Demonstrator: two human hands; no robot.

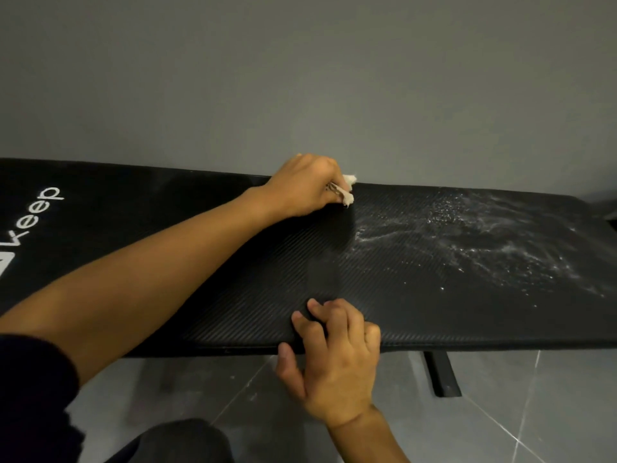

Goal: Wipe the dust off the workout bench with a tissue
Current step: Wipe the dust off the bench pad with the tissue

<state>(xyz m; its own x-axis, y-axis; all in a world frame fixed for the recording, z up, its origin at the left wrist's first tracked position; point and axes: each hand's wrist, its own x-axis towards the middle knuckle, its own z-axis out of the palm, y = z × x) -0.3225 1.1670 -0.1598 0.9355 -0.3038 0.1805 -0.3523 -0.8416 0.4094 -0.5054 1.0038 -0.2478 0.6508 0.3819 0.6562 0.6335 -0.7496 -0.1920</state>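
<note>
A black ribbed workout bench [233,262] runs across the view, with white lettering at its left end. White dust [467,235] is smeared over its right part. My left hand [300,188] reaches to the far edge of the pad, shut on a crumpled white tissue [349,192] that presses on the bench just left of the dust. My right hand [334,359] rests on the near edge of the pad, fingers on top, thumb along the side, holding nothing.
A plain grey wall [300,78] stands right behind the bench. Grey floor tiles [534,412] lie below, with a black bench foot [440,375] at the right. My knee [180,442] shows at the bottom.
</note>
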